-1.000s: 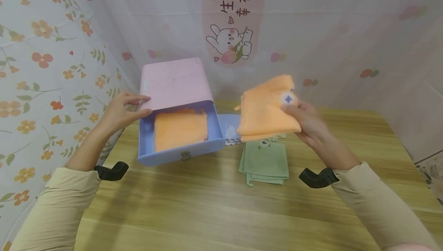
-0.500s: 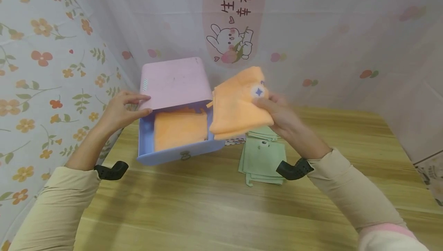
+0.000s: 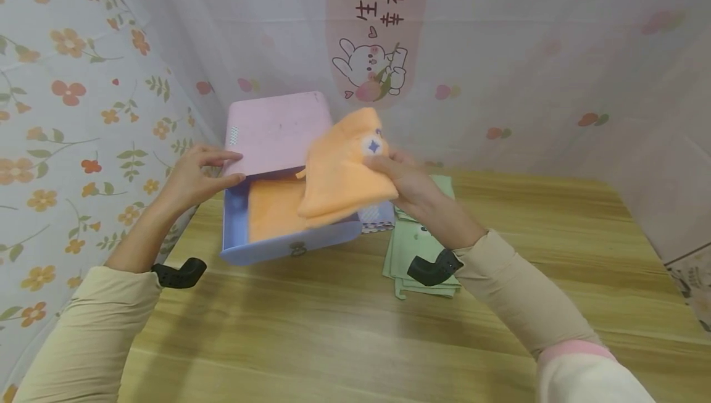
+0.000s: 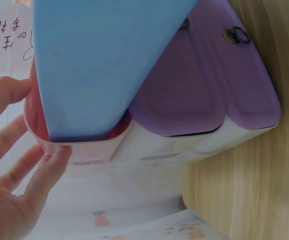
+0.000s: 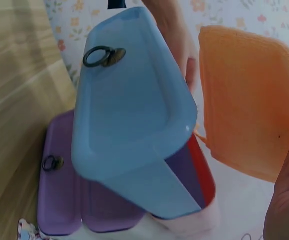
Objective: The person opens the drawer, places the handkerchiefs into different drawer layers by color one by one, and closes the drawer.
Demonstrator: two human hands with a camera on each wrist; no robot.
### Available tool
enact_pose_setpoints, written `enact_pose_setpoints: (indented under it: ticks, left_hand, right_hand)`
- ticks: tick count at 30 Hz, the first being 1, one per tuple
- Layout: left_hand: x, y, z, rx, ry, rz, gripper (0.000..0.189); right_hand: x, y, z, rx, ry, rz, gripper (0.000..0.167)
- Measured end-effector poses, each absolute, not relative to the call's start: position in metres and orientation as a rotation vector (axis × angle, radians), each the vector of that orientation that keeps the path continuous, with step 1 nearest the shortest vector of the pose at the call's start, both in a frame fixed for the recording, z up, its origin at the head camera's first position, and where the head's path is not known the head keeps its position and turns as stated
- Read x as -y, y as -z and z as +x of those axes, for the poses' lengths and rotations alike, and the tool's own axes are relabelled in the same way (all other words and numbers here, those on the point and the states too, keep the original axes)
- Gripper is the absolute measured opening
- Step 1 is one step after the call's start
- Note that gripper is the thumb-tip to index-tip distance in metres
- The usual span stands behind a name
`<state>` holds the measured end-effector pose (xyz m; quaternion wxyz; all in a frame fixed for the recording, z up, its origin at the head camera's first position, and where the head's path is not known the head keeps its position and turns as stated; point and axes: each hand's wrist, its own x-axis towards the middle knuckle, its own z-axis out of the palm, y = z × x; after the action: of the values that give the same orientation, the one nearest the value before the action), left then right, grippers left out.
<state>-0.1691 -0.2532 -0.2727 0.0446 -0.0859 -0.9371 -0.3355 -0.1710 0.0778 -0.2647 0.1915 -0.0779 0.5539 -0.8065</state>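
Observation:
A small chest of drawers with a pink top (image 3: 278,131) stands at the left. Its blue top drawer (image 3: 300,249) is pulled out and has a folded orange towel (image 3: 272,208) inside. My left hand (image 3: 191,178) rests its fingertips on the chest's left front edge, fingers spread and fairly straight. My right hand (image 3: 408,184) pinches a second folded orange towel (image 3: 344,171), thumb in front, by a white patch with a blue star. This towel hangs above the drawer's right part and hides some of it. In the right wrist view the held towel (image 5: 249,100) is apart from the drawer front (image 5: 129,95).
Purple lower drawers (image 4: 184,90) are closed under the blue one. Folded green towels (image 3: 411,255) lie on the wooden table (image 3: 311,341), partly behind my right forearm. A bluish patterned cloth (image 3: 378,215) lies beside the chest. Printed curtains (image 3: 500,51) stand behind and at the left.
My right hand has carried the orange towel leftward from above the green towels to over the blue drawer. The left hand and the chest look unchanged.

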Motion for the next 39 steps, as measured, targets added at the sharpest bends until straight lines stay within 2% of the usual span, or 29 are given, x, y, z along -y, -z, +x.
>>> enact_pose_setpoints:
  ticks: [5,12,19,28,39]
  left_hand:
    - [0.253,0.273,-0.17,2.856,1.02,-0.26,0.046]
    - [0.251,0.272,-0.17,2.851,1.024,-0.26,0.047]
    - [0.25,0.272,-0.17,2.847,1.026,-0.272,0.045]
    - [0.252,0.272,-0.171,2.855,1.02,-0.267,0.046]
    - [0.251,0.271,-0.168,2.881,1.003,-0.236,0.048]
  right_hand:
    - [-0.061,0.266,-0.172,-1.537,2.251,-0.241,0.02]
    - [-0.04,0.271,-0.17,-1.441,2.226,-0.222,0.033]
    - [-0.03,0.284,-0.17,-1.465,2.123,-0.143,0.022]
    - [-0.026,0.288,-0.174,-1.516,2.028,-0.097,0.031]
    - [-0.009,0.287,-0.184,-1.702,1.893,-0.016,0.024]
